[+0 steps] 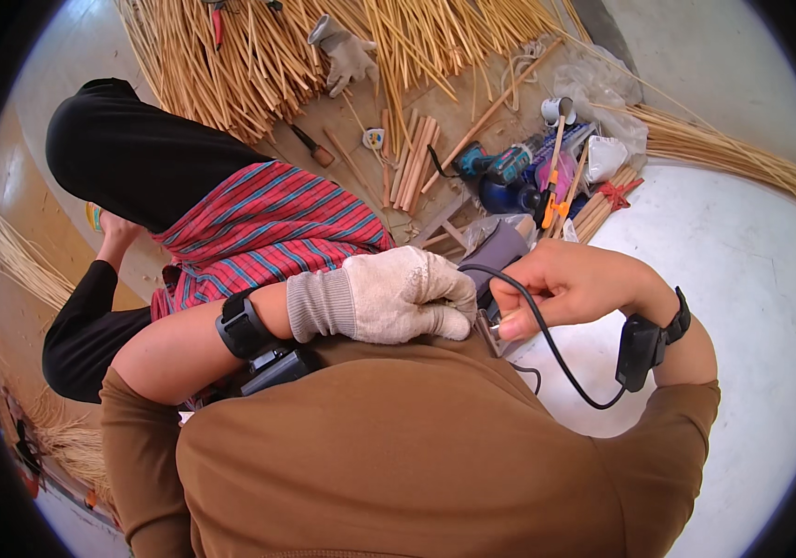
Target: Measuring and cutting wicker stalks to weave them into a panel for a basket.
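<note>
Brown shirt (398,456) fabric sits closest to my lens, filling the lower middle of the feed. Just in front of it I have both hands close together. My left hand (407,296), in an off-white work glove, is curled with its fingers folded under; from up here I cannot tell whether it grips anything. My right hand (575,284) is bare, thumb and finger pinched narrow on a small metal piece (491,333), which lies right by the gloved fingertips at the front of the shirt. Just beyond sits a purple-grey object (497,253), partly hidden by the hands. A black cable (561,353) loops from there to the black device (640,353) on the right wrist.

To the right I see a smooth, pale white surface (714,288); on the left the floor (35,172) is tan and glossy. Across the top, loose bundles of straw-coloured canes (231,74) fan out, with a grey glove (350,60) lying on them. Another cane bundle (733,153) runs toward the right rim. Between them are short wooden sticks (417,167), a teal and black power drill (510,163), a crumpled clear plastic bag (589,88) and rods tied in red (614,195). Red plaid cloth (277,219) lies over black clothing (138,149) at the left.
</note>
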